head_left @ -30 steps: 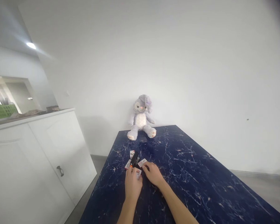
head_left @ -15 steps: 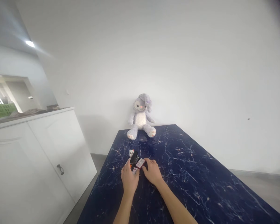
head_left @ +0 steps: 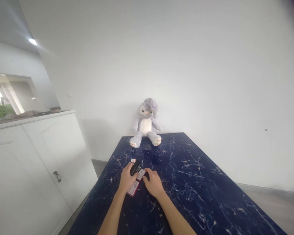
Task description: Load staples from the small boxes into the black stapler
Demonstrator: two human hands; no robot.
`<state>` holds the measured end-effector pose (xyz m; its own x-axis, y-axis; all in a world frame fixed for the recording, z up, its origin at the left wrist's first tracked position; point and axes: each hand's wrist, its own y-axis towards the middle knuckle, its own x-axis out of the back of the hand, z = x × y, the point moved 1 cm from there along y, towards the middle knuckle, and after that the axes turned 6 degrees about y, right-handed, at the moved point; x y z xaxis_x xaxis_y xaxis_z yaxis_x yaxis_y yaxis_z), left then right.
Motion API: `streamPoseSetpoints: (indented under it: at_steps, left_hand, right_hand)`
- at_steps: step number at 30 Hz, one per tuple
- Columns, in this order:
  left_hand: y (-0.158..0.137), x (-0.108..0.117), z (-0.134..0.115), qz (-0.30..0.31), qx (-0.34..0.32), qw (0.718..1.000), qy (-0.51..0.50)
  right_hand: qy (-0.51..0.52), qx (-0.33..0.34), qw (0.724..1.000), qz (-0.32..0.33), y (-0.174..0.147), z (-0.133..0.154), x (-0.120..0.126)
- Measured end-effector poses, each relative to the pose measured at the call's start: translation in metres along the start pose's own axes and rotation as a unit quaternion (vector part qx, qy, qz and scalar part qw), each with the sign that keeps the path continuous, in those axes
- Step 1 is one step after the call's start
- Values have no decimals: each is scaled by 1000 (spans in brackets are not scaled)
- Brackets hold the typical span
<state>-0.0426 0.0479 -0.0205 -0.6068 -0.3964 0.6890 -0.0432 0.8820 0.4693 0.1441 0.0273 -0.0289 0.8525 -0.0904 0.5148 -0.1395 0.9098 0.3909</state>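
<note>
My left hand [head_left: 127, 178] is curled around the near-left side of a black elongated object [head_left: 134, 167] with a thin metallic strip. Its kind is too small to tell. At the right end of it, a small white-labelled box [head_left: 141, 174] sits between my two hands. My right hand [head_left: 154, 183] grips that box's right edge between thumb and fingers. Below my left thumb lies a second flat box [head_left: 133, 188], white on top with red edges. Beyond my left fingertips a small white and red packet [head_left: 133, 160] shows, partly hidden.
A grey plush toy [head_left: 146, 125] sits at the far end of the dark blue marbled table [head_left: 181, 182], against the white wall [head_left: 205, 75]. To the left stands a white cabinet [head_left: 51, 153] with a dark handle [head_left: 57, 176].
Both hands have shifted left and slightly down in view with the small items. The red-edged box below my left thumb now shows more fully. Orange beside my left hand is no longer visible.
</note>
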Motion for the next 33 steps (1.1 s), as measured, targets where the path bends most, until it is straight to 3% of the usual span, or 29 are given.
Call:
streamPoseSetpoints:
  at_steps: [5,11,14,17,20,23,26,29,33]
  left_hand:
    - [12,-3,9,48,5,998,-51]
    - [-5,4,-7,129,-3,989,-71]
    - [-5,4,-12,127,-4,988,-92]
    - [11,-2,-8,113,56,982,-143]
    - [29,-13,-5,169,71,962,-201]
    - [30,-17,-10,221,70,945,-229]
    - [13,-16,-29,219,50,949,-219]
    - [-8,-18,-64,223,1,950,-218]
    - [-27,-32,-111,297,-88,928,-206]
  right_hand:
    - [-19,2,1000,3,3,2,-3]
    - [23,5,999,-44,-2,2,1]
    - [59,-1,997,-51,-8,-1,5]
    - [95,-49,992,-63,-15,-8,10]
    - [131,-96,985,-66,-22,-14,16]
    - [137,-81,986,-42,-32,-17,27]
    - [103,-25,994,-7,-42,-22,49]
    - [79,4,996,34,-54,-31,80]
    - [99,8,993,63,-72,-42,122]
